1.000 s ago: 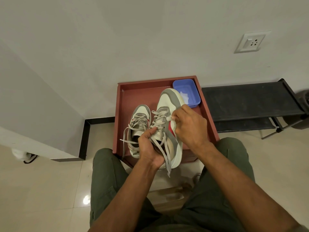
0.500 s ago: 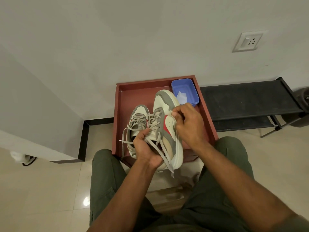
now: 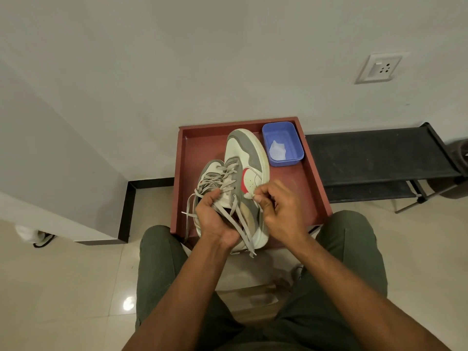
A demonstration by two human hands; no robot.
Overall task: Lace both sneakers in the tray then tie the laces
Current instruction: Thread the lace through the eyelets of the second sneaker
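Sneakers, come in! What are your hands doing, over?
Left hand grips the tilted sneaker at its laces. Right hand pinches a lace end. Second sneaker laced, untied, in the tray. Nothing in the way.

Blue plastic tub (image 3: 293, 158) set in the far right corner of the tray, crumpled clear plastic (image 3: 277, 150) held inside it, black rack (image 3: 374, 158) placed against the wall, white wall socket (image 3: 379, 68) mounted above.

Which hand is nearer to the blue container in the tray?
The right hand. It pinches a lace end nearer the viewer than the blue container; the left hand grips the sneaker farther left.
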